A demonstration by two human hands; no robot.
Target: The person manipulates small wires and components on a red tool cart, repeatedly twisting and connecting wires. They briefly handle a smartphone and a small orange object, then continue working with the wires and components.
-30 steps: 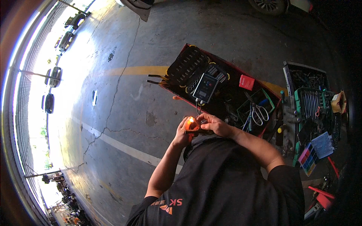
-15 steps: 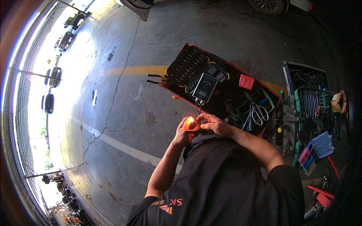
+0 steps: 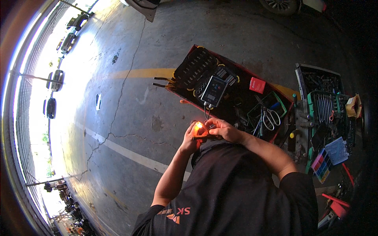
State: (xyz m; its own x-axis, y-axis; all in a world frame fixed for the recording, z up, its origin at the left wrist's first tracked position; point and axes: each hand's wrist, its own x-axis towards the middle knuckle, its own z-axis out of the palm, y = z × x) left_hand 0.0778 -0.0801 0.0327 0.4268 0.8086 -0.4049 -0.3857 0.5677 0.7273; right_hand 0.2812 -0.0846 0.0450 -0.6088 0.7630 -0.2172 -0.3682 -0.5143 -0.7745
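Note:
Close to my body, my left hand [image 3: 189, 140] is closed around a small glowing orange lamp [image 3: 199, 126], whose glare hides its exact shape. My right hand [image 3: 226, 131] meets it from the right, thumb and fingers pinched at the lamp's edge. What sits in that pinch is too small to make out. Beneath the fingers runs a dark bar-like piece [image 3: 207, 137]. A thin cable [image 3: 207, 113] leads down toward my hands from a dark control box [image 3: 214, 91] with small buttons; its lower end is lost behind my fingers.
The control box rests on a red-edged tool cart [image 3: 240, 74] with a socket set [image 3: 196, 67], a red carton [image 3: 257, 85] and scissors [image 3: 271, 119] in a green tray. Farther right lie a wrench case [image 3: 325, 108] and a colourful box [image 3: 322, 165]. A car wheel [image 3: 280, 6] is at the top.
The lamp's glow looks slightly larger and spreads more over the fingers. Both hands stay in nearly the same place.

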